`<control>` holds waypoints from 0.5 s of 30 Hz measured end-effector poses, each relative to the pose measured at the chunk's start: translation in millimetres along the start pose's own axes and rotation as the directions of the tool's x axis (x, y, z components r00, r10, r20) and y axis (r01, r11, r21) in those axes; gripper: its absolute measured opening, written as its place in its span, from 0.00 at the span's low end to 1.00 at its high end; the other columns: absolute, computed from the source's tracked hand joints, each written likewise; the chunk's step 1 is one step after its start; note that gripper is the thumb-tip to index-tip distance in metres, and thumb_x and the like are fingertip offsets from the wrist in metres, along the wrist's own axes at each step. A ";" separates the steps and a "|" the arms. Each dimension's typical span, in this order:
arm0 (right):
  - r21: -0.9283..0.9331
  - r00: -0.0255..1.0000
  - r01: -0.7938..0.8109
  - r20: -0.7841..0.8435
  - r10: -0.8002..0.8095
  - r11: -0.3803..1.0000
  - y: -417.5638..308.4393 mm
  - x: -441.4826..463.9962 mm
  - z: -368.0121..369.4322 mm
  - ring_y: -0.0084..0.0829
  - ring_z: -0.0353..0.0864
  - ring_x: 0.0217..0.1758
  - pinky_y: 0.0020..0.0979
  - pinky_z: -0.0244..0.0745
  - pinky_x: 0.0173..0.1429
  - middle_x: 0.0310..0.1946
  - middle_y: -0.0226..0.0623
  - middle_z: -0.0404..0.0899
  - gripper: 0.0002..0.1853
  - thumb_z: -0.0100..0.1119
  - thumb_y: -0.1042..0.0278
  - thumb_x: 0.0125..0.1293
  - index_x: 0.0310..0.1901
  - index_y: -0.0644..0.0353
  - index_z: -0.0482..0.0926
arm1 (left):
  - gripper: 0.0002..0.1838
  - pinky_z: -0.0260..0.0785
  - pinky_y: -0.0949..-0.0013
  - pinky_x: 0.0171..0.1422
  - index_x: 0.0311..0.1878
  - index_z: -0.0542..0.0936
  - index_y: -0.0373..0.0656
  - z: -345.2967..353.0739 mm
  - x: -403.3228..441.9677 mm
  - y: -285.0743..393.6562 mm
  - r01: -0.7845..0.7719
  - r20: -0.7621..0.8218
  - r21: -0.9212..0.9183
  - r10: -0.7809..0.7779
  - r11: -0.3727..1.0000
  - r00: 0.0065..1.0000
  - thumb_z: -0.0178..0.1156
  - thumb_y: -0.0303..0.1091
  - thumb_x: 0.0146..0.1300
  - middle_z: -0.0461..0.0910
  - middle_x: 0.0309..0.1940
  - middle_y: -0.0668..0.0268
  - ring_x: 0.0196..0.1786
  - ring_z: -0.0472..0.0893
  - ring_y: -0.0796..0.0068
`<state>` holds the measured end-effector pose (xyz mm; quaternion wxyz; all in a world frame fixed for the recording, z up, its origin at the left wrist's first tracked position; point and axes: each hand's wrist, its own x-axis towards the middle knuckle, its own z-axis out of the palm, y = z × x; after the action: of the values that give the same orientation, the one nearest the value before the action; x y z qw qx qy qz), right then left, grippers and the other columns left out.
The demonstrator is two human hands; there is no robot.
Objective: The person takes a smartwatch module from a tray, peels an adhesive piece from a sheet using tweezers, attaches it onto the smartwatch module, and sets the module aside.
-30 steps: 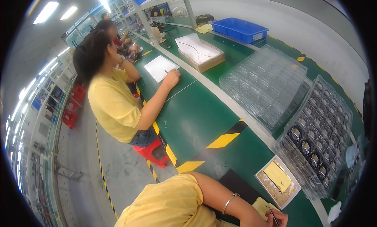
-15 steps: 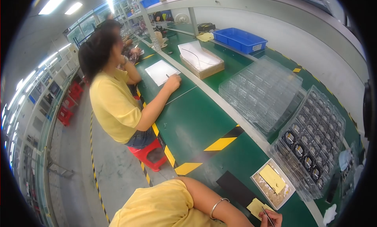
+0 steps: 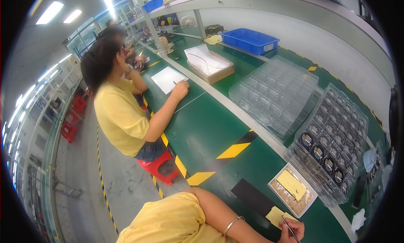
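At the bottom right, my right hand is closed around metal tweezers. Their tips point up and left, over a small yellow sheet on the green bench. My left forearm, in a yellow sleeve and with a silver bangle, reaches across the bottom; its hand is below the frame. A flat black strip lies up against the yellow sheet. Behind stands a shallow white box with another yellow piece over brownish and white bits.
On the right, stacked clear trays hold several dark round parts; beside them are other clear trays. Farther off are a blue bin and a cardboard box. A co-worker on a red stool holds a pen over white paper.
The view has shifted slightly. My hand with the tweezers shows a little higher and farther right, and the tips stay over the yellow sheet.
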<state>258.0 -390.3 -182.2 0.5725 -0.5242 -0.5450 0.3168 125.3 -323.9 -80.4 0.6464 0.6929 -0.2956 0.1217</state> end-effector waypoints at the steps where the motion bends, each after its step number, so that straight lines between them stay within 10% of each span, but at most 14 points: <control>1: 0.006 1.000 -0.001 0.019 0.001 1.000 -1.0 0.4 -0.3 0.34 0.84 0.44 0.32 0.80 0.50 0.42 0.52 0.81 0.09 0.59 0.80 0.65 0.44 0.66 0.70 | 0.23 0.64 0.54 0.53 0.51 0.68 0.25 0.2 2.3 1.1 0.005 0.004 -0.003 -0.005 1.000 1.000 0.49 0.41 0.68 0.69 0.48 0.38 0.50 0.72 0.44; 8: -0.108 0.949 0.193 0.273 -0.158 0.975 -4.2 8.9 -15.3 0.35 0.83 0.46 0.32 0.78 0.52 0.45 0.51 0.81 0.12 0.58 0.78 0.67 0.48 0.67 0.68 | 0.22 0.66 0.54 0.49 0.46 0.71 0.25 1.8 -0.5 10.7 0.116 0.030 0.045 -0.117 0.992 0.993 0.52 0.41 0.65 0.72 0.42 0.38 0.45 0.74 0.44; 15: -0.087 0.992 -0.059 0.107 0.068 0.994 -28.2 0.2 2.2 0.36 0.82 0.48 0.33 0.76 0.55 0.45 0.50 0.81 0.08 0.58 0.76 0.67 0.44 0.67 0.70 | 0.21 0.68 0.55 0.45 0.40 0.74 0.24 -4.8 -24.7 50.9 0.367 -0.013 0.174 -0.370 0.914 0.929 0.54 0.40 0.63 0.76 0.36 0.38 0.40 0.77 0.43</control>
<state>250.1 -396.6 -155.8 0.5087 -0.5466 -0.5716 0.3402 77.7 -312.5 -51.4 0.5921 0.7907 -0.1546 0.0159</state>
